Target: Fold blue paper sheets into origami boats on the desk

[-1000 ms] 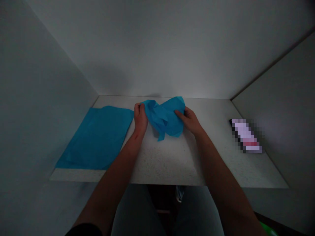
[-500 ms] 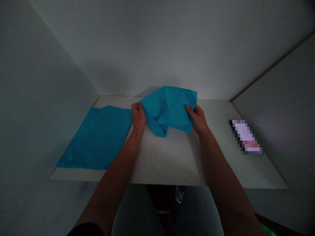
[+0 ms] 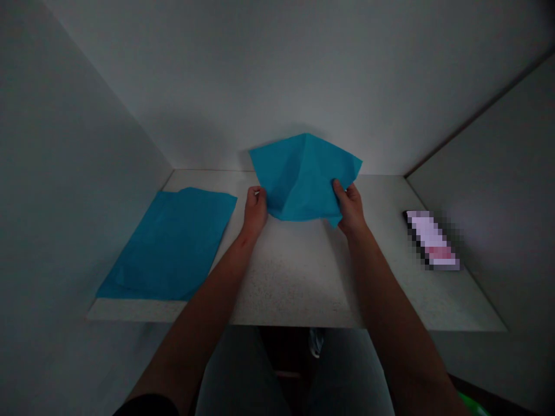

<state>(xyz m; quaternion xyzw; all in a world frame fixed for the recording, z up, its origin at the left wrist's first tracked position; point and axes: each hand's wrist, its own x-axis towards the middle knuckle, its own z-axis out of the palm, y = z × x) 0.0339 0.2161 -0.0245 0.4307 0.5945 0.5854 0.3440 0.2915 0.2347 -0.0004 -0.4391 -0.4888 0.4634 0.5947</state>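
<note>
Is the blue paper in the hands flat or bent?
Bent, not flat. The blue sheet stands up between the left hand and right hand, peaked along a crease down its middle.

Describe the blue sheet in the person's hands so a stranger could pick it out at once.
Find the pale speckled table set in the white corner. Above its far middle, the left hand and right hand pinch the lower edges of a blue sheet. Unlike the blue paper lying flat at the table's left, this one is raised, creased and peaked like a tent.

Dark sleeve edge [image 3: 147,405], grey trousers [image 3: 243,375]
</note>
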